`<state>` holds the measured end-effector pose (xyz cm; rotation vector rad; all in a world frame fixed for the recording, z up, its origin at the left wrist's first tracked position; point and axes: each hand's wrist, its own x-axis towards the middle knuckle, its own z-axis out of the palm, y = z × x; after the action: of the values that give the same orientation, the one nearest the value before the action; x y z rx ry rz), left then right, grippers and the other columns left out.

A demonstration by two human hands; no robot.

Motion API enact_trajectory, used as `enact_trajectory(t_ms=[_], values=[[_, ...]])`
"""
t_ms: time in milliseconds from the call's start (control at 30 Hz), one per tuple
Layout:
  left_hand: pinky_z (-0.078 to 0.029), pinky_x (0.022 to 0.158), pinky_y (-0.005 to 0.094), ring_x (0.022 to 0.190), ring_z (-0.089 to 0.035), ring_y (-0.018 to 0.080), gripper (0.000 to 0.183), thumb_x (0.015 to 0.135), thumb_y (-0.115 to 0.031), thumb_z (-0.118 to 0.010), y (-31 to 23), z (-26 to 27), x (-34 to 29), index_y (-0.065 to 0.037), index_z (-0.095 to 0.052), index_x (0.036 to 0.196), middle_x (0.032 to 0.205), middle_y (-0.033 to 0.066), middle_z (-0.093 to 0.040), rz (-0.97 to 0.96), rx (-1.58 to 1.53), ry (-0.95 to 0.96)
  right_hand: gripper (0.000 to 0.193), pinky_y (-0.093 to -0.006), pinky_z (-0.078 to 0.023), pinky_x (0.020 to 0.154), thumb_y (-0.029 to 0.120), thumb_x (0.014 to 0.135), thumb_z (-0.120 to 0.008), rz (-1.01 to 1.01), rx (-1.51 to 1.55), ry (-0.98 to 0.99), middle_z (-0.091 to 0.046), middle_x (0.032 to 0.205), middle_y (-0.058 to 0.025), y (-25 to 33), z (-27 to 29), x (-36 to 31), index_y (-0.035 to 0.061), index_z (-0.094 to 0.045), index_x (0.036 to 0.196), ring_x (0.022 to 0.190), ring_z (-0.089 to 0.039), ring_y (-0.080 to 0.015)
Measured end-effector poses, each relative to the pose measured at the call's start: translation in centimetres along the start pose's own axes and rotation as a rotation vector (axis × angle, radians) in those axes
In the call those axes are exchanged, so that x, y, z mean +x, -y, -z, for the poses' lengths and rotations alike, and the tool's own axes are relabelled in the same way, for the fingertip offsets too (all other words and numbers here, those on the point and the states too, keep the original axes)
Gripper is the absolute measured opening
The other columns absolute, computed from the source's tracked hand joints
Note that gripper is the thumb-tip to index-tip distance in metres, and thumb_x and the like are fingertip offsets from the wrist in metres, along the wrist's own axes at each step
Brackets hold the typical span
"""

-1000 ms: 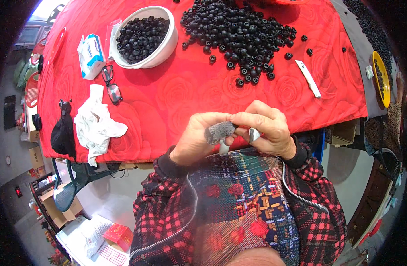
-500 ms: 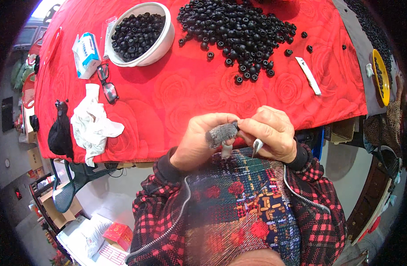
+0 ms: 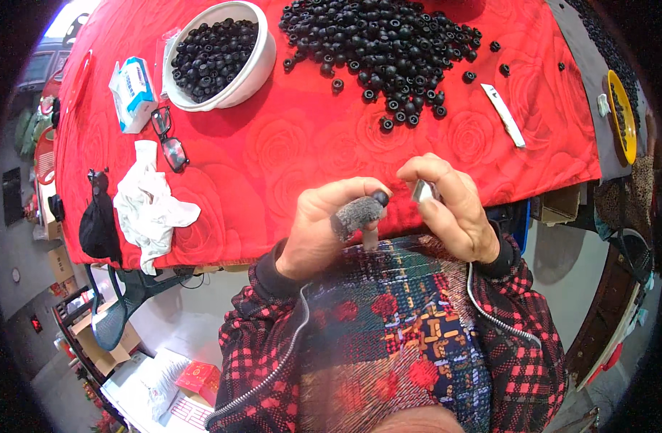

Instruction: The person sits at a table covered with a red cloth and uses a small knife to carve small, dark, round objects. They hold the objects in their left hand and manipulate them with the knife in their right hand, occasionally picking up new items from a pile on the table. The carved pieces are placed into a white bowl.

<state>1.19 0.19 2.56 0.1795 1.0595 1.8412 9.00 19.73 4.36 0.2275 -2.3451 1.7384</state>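
My left hand pinches a small round black piece between thumb and index finger. A grey knitted cover wraps its index finger, and a pale wrap shows on another finger below. A short gap to the right, my right hand closes its thumb and fingers on a small silvery blade-like tool; its full shape is hidden in the fingers. Beyond both hands, a pile of similar black pieces lies on the red rose-patterned cloth. More of them fill a white bowl at the far left.
A white strip-like object lies right of the pile. At left are eyeglasses, a tissue pack, a crumpled white cloth and a black bundle. A yellow dish stands at the far right.
My right hand has drawn away from the black piece and turned, bringing the silvery tool up between thumb and fingers. My left hand keeps its hold on the piece.
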Motion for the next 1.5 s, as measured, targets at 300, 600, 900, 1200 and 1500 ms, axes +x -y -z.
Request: enact_trajectory(t_ms=[300,600,900,1200,1500], values=[[-0.050,0.055,0.0238,0.065,-0.060,0.0113,0.023,0.091,-0.010,-0.058,0.3,0.1,0.1,0.002,-0.060,0.111,0.088,0.0050,-0.063,-0.016,0.009,-0.006,0.020,-0.0348,-0.040,0.057,0.004,0.084,-0.055,0.000,-0.185,0.027,-0.051,0.076,-0.0120,-1.1,-0.7,0.2,-0.0024,-0.055,0.103,0.064,-0.051,-0.0254],[-0.050,0.054,0.0243,0.064,-0.061,0.0127,0.024,0.091,-0.010,-0.058,0.3,0.4,0.2,0.003,-0.061,0.111,0.088,0.0056,-0.063,0.019,0.019,-0.020,0.018,-0.0397,-0.045,0.059,0.008,0.083,-0.058,-0.020,-0.200,0.049,-0.055,0.078,-0.0148,-1.1,-0.7,0.5,0.0002,-0.056,0.099,0.070,-0.058,-0.0328],[-0.049,0.053,0.0247,0.063,-0.060,0.0130,0.024,0.091,-0.010,-0.057,0.5,0.6,0.5,0.002,-0.061,0.111,0.088,0.0064,-0.063,0.017,0.050,-0.011,0.016,-0.0389,-0.046,0.058,0.009,0.084,-0.057,0.002,-0.163,0.074,-0.056,0.079,-0.0147,-1.4,-0.4,0.6,0.0010,-0.057,0.098,0.069,-0.058,-0.0325],[-0.050,0.052,0.0252,0.063,-0.060,0.0138,0.025,0.091,-0.010,-0.057,0.7,0.7,0.7,0.002,-0.061,0.112,0.087,0.0074,-0.062,0.027,0.002,-0.004,0.017,-0.0386,-0.046,0.059,0.009,0.084,-0.058,-0.022,-0.144,0.069,-0.056,0.079,-0.0148,-1.7,-0.3,0.5,0.0013,-0.057,0.099,0.070,-0.058,-0.0326],[-0.050,0.052,0.0251,0.064,-0.059,0.0133,0.025,0.091,-0.012,-0.058,1.0,0.7,0.8,0.002,-0.061,0.111,0.087,0.0063,-0.062,-0.001,0.034,0.001,0.017,-0.0393,-0.046,0.059,0.008,0.084,-0.058,-0.002,-0.142,0.080,-0.056,0.079,-0.0152,-1.9,-0.1,0.4,0.0011,-0.057,0.099,0.071,-0.058,-0.0333]])
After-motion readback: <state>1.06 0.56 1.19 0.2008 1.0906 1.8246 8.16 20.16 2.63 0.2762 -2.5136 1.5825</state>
